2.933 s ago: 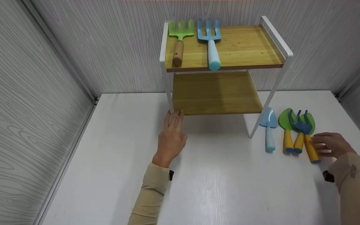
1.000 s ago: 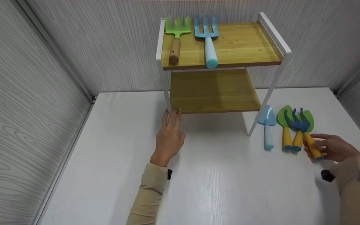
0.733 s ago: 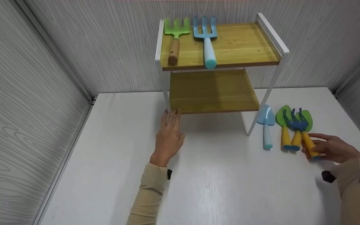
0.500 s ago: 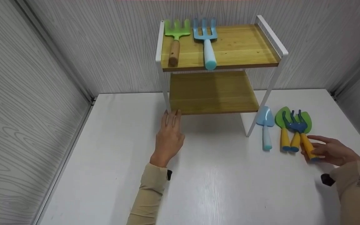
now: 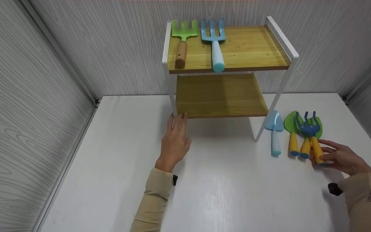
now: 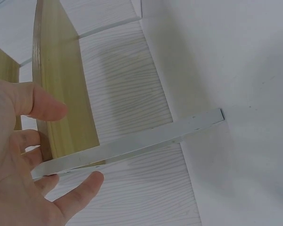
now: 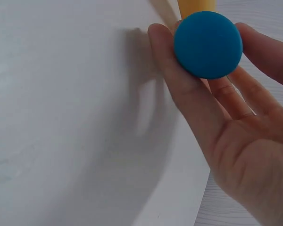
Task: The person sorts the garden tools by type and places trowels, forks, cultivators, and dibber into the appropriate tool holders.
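My right hand [image 5: 345,159] holds the yellow handle of a small hand rake [image 5: 309,129] with a blue three-tined head. In the right wrist view, the handle's blue end cap [image 7: 207,44] sits between thumb and fingers. The rake's head overlaps a green trowel [image 5: 305,149] with a yellow handle; a similar green trowel [image 5: 293,145] lies beside it. My left hand [image 5: 175,145] touches the front left corner of a two-tier shelf [image 5: 221,96]. In the left wrist view its extended fingers [image 6: 82,194] straddle the shelf's white leg [image 6: 146,139].
On the upper board lie a green hand fork [image 5: 181,54] with a wooden handle and a light blue hand fork [image 5: 217,56]. A light blue trowel [image 5: 275,141] lies by the shelf's right leg on the white table [image 5: 221,193]. Grey wood-grain walls [image 5: 134,48] enclose the table.
My right hand has closed its fingers round the rake's handle, which at first it only reached beside. The rake has shifted and turned slightly over the trowels. My left hand stays at the shelf corner.
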Demonstrator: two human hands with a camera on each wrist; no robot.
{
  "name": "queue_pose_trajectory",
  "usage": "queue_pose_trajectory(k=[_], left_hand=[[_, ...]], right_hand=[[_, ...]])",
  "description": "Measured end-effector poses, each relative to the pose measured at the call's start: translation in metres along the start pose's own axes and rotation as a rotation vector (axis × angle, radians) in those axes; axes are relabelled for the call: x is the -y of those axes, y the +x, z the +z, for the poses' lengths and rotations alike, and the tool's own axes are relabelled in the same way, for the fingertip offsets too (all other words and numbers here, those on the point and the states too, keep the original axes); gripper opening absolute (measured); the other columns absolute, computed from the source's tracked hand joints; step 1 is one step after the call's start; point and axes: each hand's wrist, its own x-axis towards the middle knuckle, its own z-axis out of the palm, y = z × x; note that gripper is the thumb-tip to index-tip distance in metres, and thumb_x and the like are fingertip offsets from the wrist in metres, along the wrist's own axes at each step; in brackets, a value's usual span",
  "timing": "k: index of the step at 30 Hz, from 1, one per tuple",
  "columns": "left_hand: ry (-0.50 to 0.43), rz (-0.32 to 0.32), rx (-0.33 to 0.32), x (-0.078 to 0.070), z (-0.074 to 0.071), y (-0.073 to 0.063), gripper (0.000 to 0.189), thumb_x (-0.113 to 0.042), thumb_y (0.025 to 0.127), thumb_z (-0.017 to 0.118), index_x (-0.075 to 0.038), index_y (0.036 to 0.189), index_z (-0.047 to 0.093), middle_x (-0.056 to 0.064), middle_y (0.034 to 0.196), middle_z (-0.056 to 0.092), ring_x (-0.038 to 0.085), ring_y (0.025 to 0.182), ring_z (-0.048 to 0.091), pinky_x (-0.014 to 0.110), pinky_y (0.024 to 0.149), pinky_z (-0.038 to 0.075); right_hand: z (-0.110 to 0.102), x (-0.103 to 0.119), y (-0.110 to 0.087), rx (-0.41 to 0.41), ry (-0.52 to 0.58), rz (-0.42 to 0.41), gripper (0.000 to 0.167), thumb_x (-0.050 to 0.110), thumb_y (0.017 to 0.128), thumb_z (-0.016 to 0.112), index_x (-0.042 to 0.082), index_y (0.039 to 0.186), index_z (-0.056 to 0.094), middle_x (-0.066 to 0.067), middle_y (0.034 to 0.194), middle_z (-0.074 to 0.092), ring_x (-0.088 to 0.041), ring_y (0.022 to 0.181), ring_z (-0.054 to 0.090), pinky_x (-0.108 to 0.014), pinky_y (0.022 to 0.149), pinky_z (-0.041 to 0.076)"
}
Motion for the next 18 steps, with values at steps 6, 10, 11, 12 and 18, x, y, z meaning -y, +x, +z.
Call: queue_pose_trajectory(k=[6,10,11,12,18], left_hand=[[0.006,0.004,0.001,0.001,-0.001,-0.001,0.069,0.004,0.088,0.064,0.005,0.152,0.039,0.02,0.151,0.039,0.043,0.144,0.03,0.037,0.065,0.06],[0.009,0.017,-0.013,0.001,-0.001,-0.001,0.069,0.004,0.088,0.066,0.006,0.151,0.039,0.021,0.15,0.04,0.044,0.143,0.031,0.036,0.063,0.06],[0.013,0.021,-0.017,0.001,-0.001,-0.001,0.068,0.004,0.088,0.066,0.006,0.151,0.039,0.021,0.149,0.04,0.044,0.143,0.031,0.036,0.064,0.06],[0.017,0.023,-0.018,0.001,-0.001,-0.001,0.068,0.003,0.088,0.067,0.006,0.15,0.04,0.021,0.149,0.04,0.045,0.142,0.031,0.036,0.064,0.06],[0.025,-0.007,0.022,-0.001,-0.003,0.001,0.07,0.003,0.088,0.065,0.005,0.152,0.038,0.02,0.15,0.039,0.044,0.144,0.029,0.036,0.066,0.06]], right_hand=[[0.012,0.009,-0.005,-0.055,-0.038,-0.036,0.075,0.0,0.096,0.066,0.03,0.156,0.035,0.02,0.101,0.062,-0.007,0.095,0.067,-0.033,0.085,0.058],[0.02,0.015,-0.01,-0.07,-0.043,-0.084,0.075,-0.002,0.095,0.066,0.029,0.155,0.034,0.019,0.103,0.063,-0.009,0.096,0.069,-0.033,0.083,0.059],[0.022,0.016,-0.011,-0.068,-0.047,-0.099,0.073,-0.002,0.095,0.066,0.029,0.154,0.035,0.019,0.104,0.062,-0.01,0.096,0.07,-0.033,0.082,0.059],[0.023,0.017,-0.013,-0.067,-0.038,-0.111,0.069,-0.003,0.095,0.066,0.031,0.149,0.039,0.018,0.104,0.062,-0.01,0.096,0.07,-0.034,0.082,0.059],[0.032,0.02,-0.021,-0.045,0.015,-0.195,0.059,-0.01,0.093,0.063,0.033,0.132,0.048,0.014,0.107,0.065,-0.013,0.096,0.071,-0.035,0.079,0.06]])
